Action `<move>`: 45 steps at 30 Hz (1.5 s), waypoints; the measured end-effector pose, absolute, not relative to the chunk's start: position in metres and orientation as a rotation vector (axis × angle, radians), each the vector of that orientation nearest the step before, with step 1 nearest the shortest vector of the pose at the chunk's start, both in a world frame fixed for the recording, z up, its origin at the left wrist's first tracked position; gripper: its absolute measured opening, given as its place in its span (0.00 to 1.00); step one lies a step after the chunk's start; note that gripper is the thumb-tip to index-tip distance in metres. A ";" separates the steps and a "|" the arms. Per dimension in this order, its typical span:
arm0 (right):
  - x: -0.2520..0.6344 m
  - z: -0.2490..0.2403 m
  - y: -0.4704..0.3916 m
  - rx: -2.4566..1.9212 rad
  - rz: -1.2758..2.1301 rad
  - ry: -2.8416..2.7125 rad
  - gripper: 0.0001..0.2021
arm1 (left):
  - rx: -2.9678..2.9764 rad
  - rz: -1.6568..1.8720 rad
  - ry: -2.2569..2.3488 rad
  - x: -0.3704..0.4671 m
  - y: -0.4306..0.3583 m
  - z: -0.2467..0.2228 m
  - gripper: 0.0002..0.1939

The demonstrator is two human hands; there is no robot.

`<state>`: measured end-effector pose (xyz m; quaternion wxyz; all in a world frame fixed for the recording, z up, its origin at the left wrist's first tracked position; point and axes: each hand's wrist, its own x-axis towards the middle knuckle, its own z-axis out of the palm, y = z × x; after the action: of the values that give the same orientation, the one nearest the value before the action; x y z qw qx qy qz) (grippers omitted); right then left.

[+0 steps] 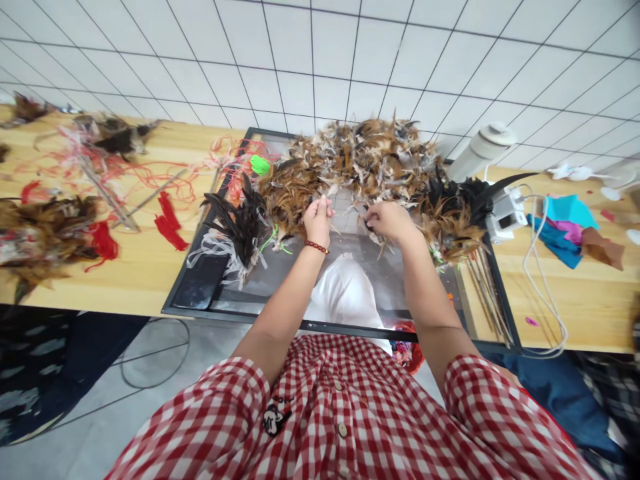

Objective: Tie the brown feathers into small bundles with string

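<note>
A heap of brown and pale feathers (360, 153) curves across the back of a dark-framed glass panel (340, 327). My left hand (317, 220), with a beaded bracelet at the wrist, is closed in a pinch at the heap's inner edge, and a pale feather (330, 191) shows at its fingertips. To its right, my right hand (391, 221) points inward with its fingers curled together at the edge of the feathers. What those fingers hold is too small to make out. A bundle of black feathers (245, 223) lies on the panel to the left.
A white bottle (483, 152) and a white charger with a cable (506, 212) stand to the right, near coloured cloth scraps (570, 223). Thin sticks (487, 293) lie on the panel's right. On the left are red strings (170, 223) and more feathers (47, 233). People sit on both sides.
</note>
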<state>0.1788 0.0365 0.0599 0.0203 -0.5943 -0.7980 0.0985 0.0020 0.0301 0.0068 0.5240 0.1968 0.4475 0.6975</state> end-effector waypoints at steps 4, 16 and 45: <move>0.155 0.051 0.049 -1.715 0.157 -2.490 0.21 | 0.482 1.678 1.045 0.005 0.027 0.008 0.14; 0.129 0.023 0.041 -1.227 1.177 -1.491 0.17 | 0.546 1.603 1.017 0.013 0.027 0.002 0.13; 0.159 0.048 0.034 -0.932 1.355 -1.620 0.21 | 1.290 1.345 0.908 0.012 0.014 0.002 0.22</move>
<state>0.1593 0.0339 0.0479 0.4044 -0.3692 -0.6418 0.5369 0.0119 0.0141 0.0025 0.5091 0.5355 0.3770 0.5585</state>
